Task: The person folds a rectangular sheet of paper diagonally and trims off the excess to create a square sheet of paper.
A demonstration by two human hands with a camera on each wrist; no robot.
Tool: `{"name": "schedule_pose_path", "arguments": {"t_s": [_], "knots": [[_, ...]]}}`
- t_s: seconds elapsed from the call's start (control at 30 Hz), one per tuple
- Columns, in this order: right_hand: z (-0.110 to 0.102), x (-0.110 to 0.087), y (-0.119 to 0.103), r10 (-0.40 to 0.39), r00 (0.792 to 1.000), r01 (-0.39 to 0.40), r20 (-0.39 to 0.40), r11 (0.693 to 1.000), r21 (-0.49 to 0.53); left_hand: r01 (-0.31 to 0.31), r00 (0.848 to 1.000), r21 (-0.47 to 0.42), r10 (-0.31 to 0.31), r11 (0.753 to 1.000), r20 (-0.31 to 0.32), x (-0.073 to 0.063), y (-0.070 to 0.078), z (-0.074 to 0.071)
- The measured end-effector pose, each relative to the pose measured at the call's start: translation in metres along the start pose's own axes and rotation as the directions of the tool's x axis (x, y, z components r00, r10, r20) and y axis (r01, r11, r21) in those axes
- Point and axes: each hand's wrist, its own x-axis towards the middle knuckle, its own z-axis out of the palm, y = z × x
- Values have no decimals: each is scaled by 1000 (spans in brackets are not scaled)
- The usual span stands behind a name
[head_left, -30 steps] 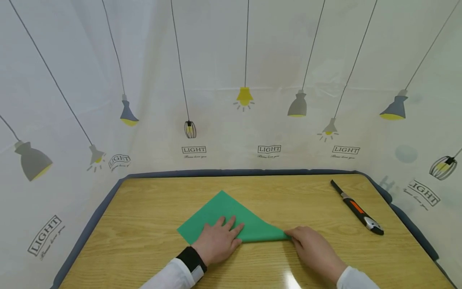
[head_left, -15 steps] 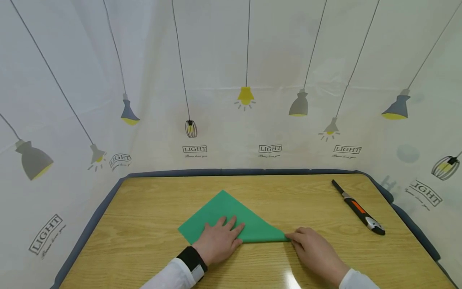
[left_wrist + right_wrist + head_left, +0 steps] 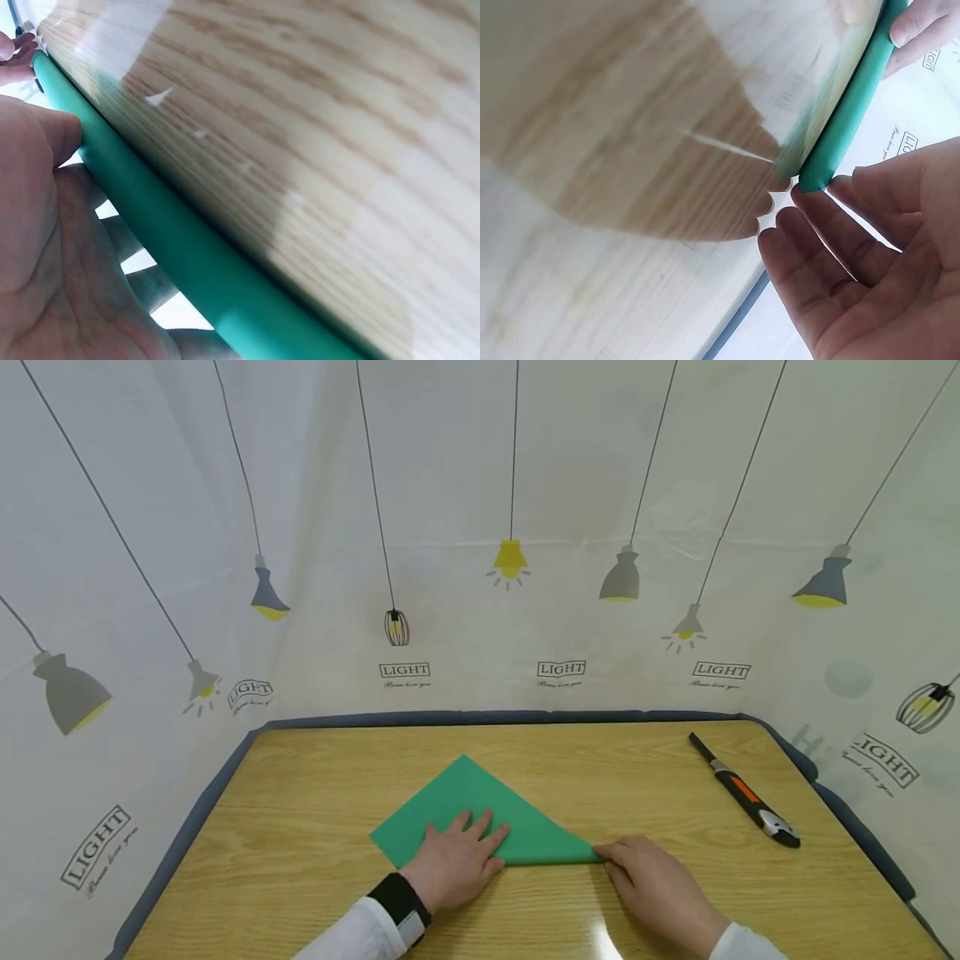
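Paper [image 3: 468,789] is lying on the wood-grain table [image 3: 300,802], a left hand [image 3: 453,864] pressing it and a right hand [image 3: 660,889] pinching its corner.
The left hand is spreading its fingers over the green sheet, gripping nothing; its thumb is resting by the near edge, which is looking rounded in both wrist views. The right hand is holding the sheet's right tip between its fingertips, its other fingers bending loosely alongside. The sheet's far corner is pointing away from the person. A black band [image 3: 401,906] is circling the left wrist. Beyond the right hand, well apart from the sheet, a black-and-orange tool [image 3: 753,806] is lying slantwise.
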Motion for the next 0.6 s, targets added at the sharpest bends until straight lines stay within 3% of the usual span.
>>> {"name": "schedule_pose_path", "arguments": {"t_s": [0.6], "knots": [[-1, 0, 0, -56, 998, 58, 42, 997, -47, 44, 999, -53, -44, 998, -9, 1, 6, -3]]}}
